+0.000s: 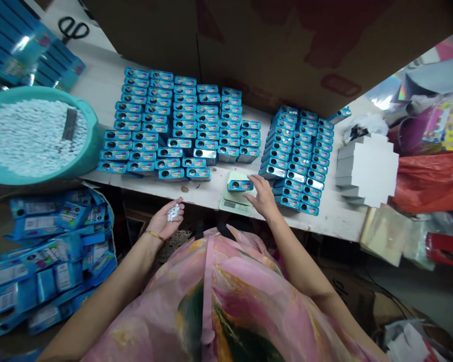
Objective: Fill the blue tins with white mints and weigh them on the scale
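Cupped upward, my left hand (168, 218) holds several small white candies (173, 212) in front of the table edge. My right hand (263, 197) is at the right end of a small blue box (240, 186), with its thumb and fingers on either side. This box stands upright on a pale green scale (234, 206) at the table's front edge. Whether the fingers press firmly on it is hard to tell.
Rows of blue boxes (184, 124) stand left of the scale, and more boxes (298, 161) stand right. A turquoise basin (92, 146) holds white candies and a dark scoop-like piece. Flattened blue packs (45, 261) lie lower left; a large carton (249, 45) stands behind.
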`<state>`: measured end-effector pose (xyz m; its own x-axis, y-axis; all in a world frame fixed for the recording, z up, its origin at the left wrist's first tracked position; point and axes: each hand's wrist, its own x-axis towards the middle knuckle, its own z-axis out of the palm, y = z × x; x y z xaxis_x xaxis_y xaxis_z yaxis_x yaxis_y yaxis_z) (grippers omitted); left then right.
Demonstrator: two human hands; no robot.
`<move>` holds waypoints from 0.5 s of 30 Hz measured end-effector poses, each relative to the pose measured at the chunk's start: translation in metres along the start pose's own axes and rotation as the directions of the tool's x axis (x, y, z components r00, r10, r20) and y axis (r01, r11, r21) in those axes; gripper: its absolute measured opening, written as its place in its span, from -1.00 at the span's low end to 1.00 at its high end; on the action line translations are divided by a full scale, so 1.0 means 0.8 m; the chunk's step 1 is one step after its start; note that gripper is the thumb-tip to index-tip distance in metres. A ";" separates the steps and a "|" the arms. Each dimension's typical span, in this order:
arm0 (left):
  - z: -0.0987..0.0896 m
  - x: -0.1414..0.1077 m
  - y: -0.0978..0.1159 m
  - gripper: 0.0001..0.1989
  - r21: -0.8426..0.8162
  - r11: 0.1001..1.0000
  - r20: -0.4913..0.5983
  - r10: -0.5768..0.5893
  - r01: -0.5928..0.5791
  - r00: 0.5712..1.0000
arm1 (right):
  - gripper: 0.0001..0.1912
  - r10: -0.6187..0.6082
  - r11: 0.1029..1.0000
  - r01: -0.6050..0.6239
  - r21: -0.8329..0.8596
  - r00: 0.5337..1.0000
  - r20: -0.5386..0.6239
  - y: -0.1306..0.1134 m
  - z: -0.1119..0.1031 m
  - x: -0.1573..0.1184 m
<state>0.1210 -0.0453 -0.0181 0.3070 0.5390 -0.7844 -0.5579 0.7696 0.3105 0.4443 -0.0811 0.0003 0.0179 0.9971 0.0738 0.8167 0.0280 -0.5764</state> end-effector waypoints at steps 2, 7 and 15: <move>-0.002 0.000 0.000 -0.83 -0.002 1.000 0.001 0.004 -0.004 1.000 | -0.39 -0.012 1.000 0.013 -0.027 0.999 0.035 -0.001 0.005 0.005; -0.019 -0.001 0.002 -0.82 -0.007 0.999 0.010 0.035 -0.035 0.999 | -0.38 -0.024 0.997 0.032 -0.075 0.995 0.099 -0.003 0.015 0.014; -0.036 -0.008 0.010 -0.80 -0.066 0.995 -0.092 0.068 -0.074 0.993 | -0.61 -0.049 0.986 0.062 -0.153 0.995 0.090 -0.032 0.022 0.049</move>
<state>0.0923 -0.0530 -0.0260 0.1959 0.5560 -0.8078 -0.6288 0.7033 0.3316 0.4141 -0.0412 0.0038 -0.0739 0.9969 0.0284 0.8950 0.0788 -0.4391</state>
